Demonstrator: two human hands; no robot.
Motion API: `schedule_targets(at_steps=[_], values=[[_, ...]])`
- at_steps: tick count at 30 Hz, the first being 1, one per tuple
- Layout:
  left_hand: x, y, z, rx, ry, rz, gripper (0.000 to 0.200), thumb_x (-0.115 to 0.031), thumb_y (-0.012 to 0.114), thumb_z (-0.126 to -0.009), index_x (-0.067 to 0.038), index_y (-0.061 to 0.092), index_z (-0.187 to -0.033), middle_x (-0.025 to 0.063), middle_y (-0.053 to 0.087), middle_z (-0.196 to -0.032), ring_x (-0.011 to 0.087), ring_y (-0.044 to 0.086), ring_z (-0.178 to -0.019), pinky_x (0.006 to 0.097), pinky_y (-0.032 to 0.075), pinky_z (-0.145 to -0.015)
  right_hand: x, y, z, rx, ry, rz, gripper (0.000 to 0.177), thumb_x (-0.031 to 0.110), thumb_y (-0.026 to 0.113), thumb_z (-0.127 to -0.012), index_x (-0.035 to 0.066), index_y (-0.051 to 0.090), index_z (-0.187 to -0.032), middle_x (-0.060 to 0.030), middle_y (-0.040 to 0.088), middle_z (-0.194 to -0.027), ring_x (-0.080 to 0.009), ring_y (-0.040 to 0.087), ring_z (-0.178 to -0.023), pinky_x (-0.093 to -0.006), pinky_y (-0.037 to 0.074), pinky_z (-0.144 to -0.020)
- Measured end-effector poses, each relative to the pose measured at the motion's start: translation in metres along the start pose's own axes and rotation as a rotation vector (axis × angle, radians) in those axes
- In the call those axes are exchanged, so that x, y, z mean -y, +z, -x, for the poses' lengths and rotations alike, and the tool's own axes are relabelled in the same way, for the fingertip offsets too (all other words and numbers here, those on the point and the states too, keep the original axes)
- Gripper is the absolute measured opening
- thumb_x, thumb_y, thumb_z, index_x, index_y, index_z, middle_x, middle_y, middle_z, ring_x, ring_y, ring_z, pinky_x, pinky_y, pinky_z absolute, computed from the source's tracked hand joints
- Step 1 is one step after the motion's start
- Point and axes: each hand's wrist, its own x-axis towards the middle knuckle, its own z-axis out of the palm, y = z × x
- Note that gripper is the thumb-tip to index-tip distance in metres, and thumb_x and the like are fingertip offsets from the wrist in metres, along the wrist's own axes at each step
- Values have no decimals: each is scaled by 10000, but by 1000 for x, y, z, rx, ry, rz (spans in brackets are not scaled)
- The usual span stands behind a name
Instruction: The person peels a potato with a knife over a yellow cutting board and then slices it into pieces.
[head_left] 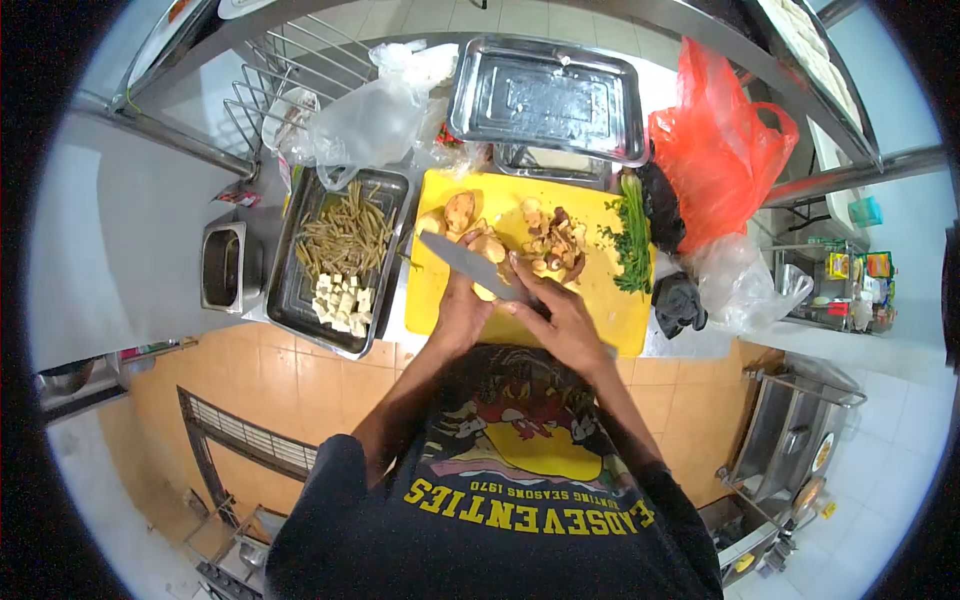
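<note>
My right hand (562,318) grips a knife; its wide grey blade (470,262) points up and to the left over the yellow cutting board (605,315). My left hand (463,312) is closed beside the blade, around what looks like a pale potato (484,293), mostly hidden by knife and fingers. Beyond the blade lie an unpeeled potato piece (460,208) and a cut potato (487,247). A heap of brown and yellow peelings (556,246) sits mid-board. Leafy green stalks (630,240) lie along the right edge.
Left of the board, a metal tray (290,292) holds cut green beans (345,232) and white cubes (343,304). An empty-looking steel tray (545,100) rests at the back. A red plastic bag (715,150) and a clear bag (745,280) stand right. A metal shelf bar crosses overhead.
</note>
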Motion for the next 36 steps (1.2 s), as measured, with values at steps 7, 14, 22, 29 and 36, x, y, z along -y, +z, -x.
schedule_targets(at_steps=[7, 14, 22, 29, 36], values=[[7, -1, -2, -12, 4, 133, 497, -399, 364, -1029, -198, 244, -1468, 64, 412, -1381, 222, 460, -1256, 407, 447, -1007, -4, 11, -2, -23, 93, -151, 605, 336, 630, -916, 164, 402, -1450, -236, 528, -1334, -344, 535, -1222, -395, 420, -1014], [-3, -6, 6, 46, -50, 107, 458, -337, 395, -1011, -187, 269, -1425, 77, 399, -1347, 227, 431, -1250, 413, 438, -986, -9, 3, -2, 60, 77, -231, 608, 306, 631, -921, 126, 395, -1451, -234, 563, -1289, -321, 552, -1200, -385, 419, -1003], [7, 1, -3, 6, 137, 1, 456, -358, 393, -1027, -178, 241, -1417, 85, 434, -1318, 225, 449, -1232, 405, 423, -1007, 2, 17, -3, -22, 207, -192, 625, 303, 633, -916, 117, 381, -1457, -254, 581, -1236, -325, 582, -1143, -375, 445, -959], [8, -12, -2, 10, 74, 47, 469, -344, 408, -1024, -172, 261, -1435, 104, 453, -1287, 225, 470, -1201, 392, 449, -977, -13, 4, -2, 50, 7, -57, 613, 282, 639, -917, 131, 389, -1455, -217, 587, -1256, -266, 608, -1076, -356, 459, -935], [6, -11, -1, 41, 5, 168, 485, -291, 430, -1007, -194, 248, -1447, 89, 441, -1306, 236, 457, -1229, 417, 466, -961, -5, 15, 1, -8, 125, -245, 587, 286, 633, -925, 130, 408, -1445, -207, 590, -1257, -252, 601, -1078, -343, 452, -936]])
